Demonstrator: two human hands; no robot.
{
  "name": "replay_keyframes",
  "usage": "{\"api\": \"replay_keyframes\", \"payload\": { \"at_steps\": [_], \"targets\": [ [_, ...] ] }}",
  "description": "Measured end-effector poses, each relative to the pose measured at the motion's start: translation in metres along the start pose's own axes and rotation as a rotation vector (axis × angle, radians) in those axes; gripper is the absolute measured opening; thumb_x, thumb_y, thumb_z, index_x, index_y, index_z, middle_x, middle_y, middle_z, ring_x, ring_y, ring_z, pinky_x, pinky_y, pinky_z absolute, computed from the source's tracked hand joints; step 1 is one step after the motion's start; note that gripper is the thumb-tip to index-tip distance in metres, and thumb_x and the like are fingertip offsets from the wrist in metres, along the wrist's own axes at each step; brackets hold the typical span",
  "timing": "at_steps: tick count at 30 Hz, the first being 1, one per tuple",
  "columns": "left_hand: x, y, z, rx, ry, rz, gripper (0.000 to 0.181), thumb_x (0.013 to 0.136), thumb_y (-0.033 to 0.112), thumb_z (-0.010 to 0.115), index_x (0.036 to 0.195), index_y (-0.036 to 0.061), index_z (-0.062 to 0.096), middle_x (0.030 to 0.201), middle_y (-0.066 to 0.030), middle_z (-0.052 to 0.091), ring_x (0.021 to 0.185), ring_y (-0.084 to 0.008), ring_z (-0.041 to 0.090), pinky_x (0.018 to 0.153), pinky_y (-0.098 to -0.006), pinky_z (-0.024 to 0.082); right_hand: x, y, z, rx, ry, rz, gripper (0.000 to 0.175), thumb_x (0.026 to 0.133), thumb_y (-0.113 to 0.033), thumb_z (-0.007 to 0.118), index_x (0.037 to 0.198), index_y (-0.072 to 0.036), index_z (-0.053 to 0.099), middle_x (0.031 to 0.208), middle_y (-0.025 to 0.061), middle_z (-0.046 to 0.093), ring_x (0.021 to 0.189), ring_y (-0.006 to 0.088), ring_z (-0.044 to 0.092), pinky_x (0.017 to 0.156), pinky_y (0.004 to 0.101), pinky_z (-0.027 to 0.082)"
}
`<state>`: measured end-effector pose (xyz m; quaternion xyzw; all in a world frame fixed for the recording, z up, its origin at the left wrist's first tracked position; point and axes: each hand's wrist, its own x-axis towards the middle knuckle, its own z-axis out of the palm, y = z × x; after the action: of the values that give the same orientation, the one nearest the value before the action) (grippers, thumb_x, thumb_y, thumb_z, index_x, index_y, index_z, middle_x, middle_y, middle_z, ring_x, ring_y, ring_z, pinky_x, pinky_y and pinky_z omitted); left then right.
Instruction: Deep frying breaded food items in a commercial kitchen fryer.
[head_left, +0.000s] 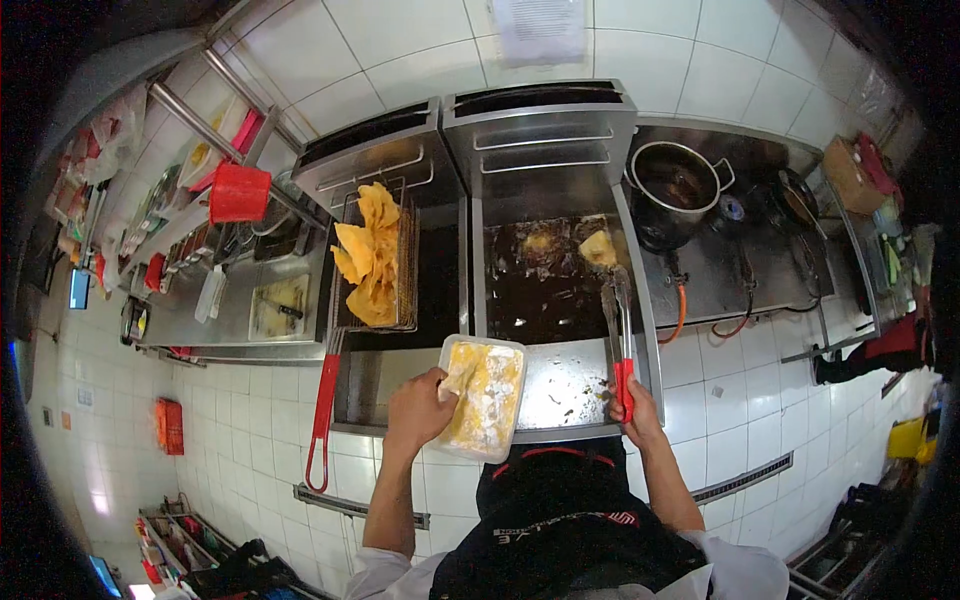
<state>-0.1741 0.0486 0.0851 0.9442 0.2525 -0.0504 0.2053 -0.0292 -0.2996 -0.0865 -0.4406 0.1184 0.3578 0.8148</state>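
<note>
My left hand (422, 411) pinches a pale piece of dough (459, 377) over a plastic tub (487, 397) of yellow, flour-dusted pieces, which rests at the front ledge of the fryer. With my right hand (636, 412) I hold metal tongs with red handles (623, 382). The tong tips point into the dark oil (544, 292) of the right fryer, close beside a pale yellow piece (598, 248) that floats there. Another piece (538, 241) bubbles near the back of the oil. Several crisp golden fried sheets (371, 262) stand in a wire fryer basket (409, 277) over the left fryer.
The basket's red handle (322, 420) juts past the front edge. At right are a steel pot (675, 176) and a black pan (795, 199) on burners. A cutting board with a knife (281, 309) lies at left, below a hanging red container (240, 193). A person's red garment (892, 345) shows far right.
</note>
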Motion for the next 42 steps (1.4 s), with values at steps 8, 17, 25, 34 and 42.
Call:
{"api": "replay_keyframes", "payload": {
  "at_steps": [8,17,25,34,42],
  "targets": [
    [0.110,0.056,0.001,-0.054,0.212,0.181,0.030,0.082,0.026,0.070,0.107,0.0080,0.068,0.100,-0.0184,0.073,0.091,-0.0417,0.069,0.077,-0.0510,0.055,-0.003,-0.010,-0.006,-0.052,0.054,-0.056,0.042,0.105,-0.047,0.053,0.115,-0.007,0.058,0.086,0.0034,0.058,0.061,0.0105,0.048,0.051,0.0258,0.038],
    [0.153,0.093,0.046,0.136,0.117,0.208,0.046,0.087,0.040,0.071,0.115,0.0036,0.066,0.104,-0.0193,0.073,0.092,-0.0389,0.072,0.078,-0.0503,0.058,-0.004,-0.008,-0.009,-0.029,0.055,-0.083,0.041,0.106,-0.044,0.053,0.121,-0.005,0.055,0.090,0.0047,0.060,0.061,0.0115,0.050,0.052,0.0263,0.042],
    [0.080,0.048,0.042,-0.167,0.173,0.241,0.042,0.090,0.037,0.071,0.112,0.0015,0.069,0.103,-0.0176,0.073,0.096,-0.0366,0.071,0.084,-0.0462,0.056,0.084,-0.015,-0.010,-0.296,0.038,0.108,0.051,0.099,-0.061,0.053,0.085,-0.011,0.058,0.070,0.0019,0.054,0.047,0.0071,0.042,0.036,0.0262,0.030],
    [-0.010,-0.004,0.086,-0.365,0.277,0.047,0.030,0.087,0.024,0.076,0.107,0.0016,0.069,0.101,-0.0182,0.072,0.084,-0.0344,0.069,0.075,-0.0425,0.055,0.213,-0.070,0.070,-1.607,0.448,-0.232,0.051,0.099,-0.045,0.057,0.119,0.002,0.061,0.109,0.0247,0.072,0.106,0.0416,0.070,0.092,0.0511,0.056],
    [-0.053,-0.024,0.129,-0.239,0.485,0.060,0.024,0.082,0.012,0.075,0.104,0.0035,0.069,0.099,-0.0149,0.071,0.091,-0.0343,0.065,0.081,-0.0443,0.053,0.240,-0.064,0.071,-1.759,0.429,-0.029,0.058,0.098,-0.042,0.058,0.131,0.005,0.051,0.122,0.0251,0.067,0.113,0.0409,0.067,0.094,0.0487,0.056]
  ]
}}
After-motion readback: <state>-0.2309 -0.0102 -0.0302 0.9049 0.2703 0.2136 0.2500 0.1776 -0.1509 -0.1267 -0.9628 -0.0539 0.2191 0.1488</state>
